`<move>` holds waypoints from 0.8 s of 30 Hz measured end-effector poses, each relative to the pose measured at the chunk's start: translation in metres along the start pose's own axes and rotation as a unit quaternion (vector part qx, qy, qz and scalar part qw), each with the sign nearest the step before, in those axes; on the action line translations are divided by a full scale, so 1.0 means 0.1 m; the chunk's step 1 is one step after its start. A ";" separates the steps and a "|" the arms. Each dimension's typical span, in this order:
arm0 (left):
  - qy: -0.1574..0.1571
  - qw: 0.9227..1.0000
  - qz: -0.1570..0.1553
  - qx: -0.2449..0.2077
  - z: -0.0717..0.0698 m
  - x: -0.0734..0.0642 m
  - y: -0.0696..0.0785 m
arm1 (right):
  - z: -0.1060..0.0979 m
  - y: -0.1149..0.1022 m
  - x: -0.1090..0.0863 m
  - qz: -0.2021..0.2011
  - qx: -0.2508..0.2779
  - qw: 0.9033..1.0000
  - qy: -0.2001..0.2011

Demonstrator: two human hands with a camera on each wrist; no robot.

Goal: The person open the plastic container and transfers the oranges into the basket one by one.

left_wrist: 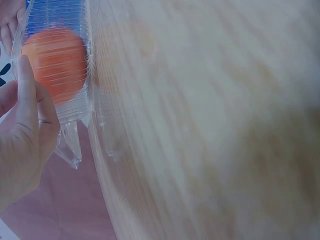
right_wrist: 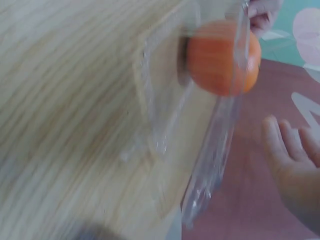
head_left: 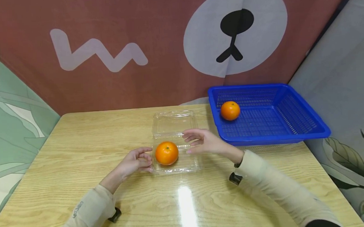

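A clear plastic clamshell box [head_left: 190, 164] lies with its lid folded back on the wooden table. One orange [head_left: 166, 153] sits in the left part of its base. My left hand [head_left: 136, 161] is at the box's left side, its loosely bent fingertips right at the outer wall beside the orange. In the left wrist view, those fingers [left_wrist: 26, 95] overlap the ribbed wall near the rim. Over the right side of the box hovers my right hand [head_left: 203, 141], fingers spread and holding nothing. The right wrist view shows it [right_wrist: 295, 160] apart from the orange.
A blue plastic basket [head_left: 271, 137] stands at the back right of the table, with another orange [head_left: 230, 110] in its left end. A brown patterned cloth [head_left: 162, 84] hangs behind the table. Grey patterned fabric [head_left: 346, 96] borders the right side.
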State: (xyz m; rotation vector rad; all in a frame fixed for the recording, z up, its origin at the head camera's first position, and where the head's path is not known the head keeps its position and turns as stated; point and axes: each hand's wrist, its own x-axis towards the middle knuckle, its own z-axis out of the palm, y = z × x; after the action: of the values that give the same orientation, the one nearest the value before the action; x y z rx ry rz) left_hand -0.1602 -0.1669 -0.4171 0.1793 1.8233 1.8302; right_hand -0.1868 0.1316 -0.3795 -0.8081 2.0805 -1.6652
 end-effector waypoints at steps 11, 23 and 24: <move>0.000 1.000 -0.001 0.000 0.00 0.00 0.01 | 0.22 0.04 0.15 0.014 -0.052 0.997 0.057; 0.002 1.000 -0.003 -0.001 0.00 -0.01 0.01 | 0.35 0.09 0.23 0.038 -0.154 0.985 0.060; 0.002 1.000 -0.003 -0.001 0.00 -0.01 0.01 | 0.37 0.10 0.24 0.040 -0.161 0.984 0.059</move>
State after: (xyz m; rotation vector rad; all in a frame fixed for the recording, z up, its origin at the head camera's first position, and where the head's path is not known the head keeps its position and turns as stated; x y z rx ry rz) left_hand -0.1602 -0.1674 -0.4159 0.1692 1.8232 1.8294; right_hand -0.1854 0.0902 -0.3963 -0.7212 2.4711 -1.3856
